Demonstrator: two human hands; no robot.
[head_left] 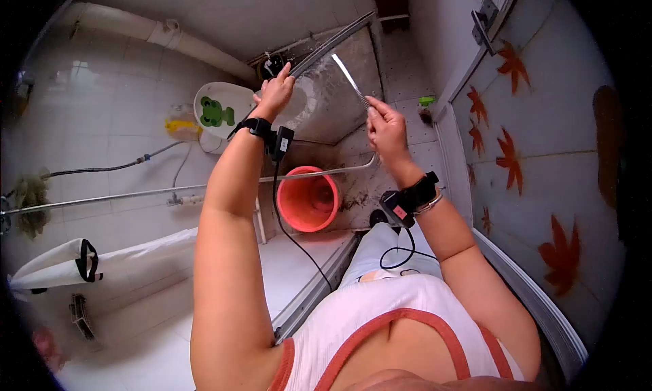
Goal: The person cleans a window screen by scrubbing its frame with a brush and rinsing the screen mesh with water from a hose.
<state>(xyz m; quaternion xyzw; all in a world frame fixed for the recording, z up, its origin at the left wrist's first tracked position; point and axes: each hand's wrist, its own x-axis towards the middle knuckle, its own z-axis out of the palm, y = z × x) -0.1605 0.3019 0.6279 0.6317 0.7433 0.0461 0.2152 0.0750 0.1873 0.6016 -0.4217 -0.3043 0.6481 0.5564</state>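
My left hand (274,94) is near the lower end of a grey metal strip (333,43) at the back of the floor. Its index finger is stretched out and its thumb stands apart; whether it touches the strip, I cannot tell. In my right hand (388,130) is a slim metal scraper-like tool (349,76) with a ridged handle and a flat, shiny end. The tool tilts up and left above a grimy, pale surface (343,96). Both wrists wear black straps with small boxes and cables.
A red bucket (288,199) stands below a thin metal rail (136,196) crossing the left side. A white seat with a green frog (217,110) is beside my left forearm. A door with red maple leaves (509,159) bounds the right. A green-capped container (426,108) sits near it.
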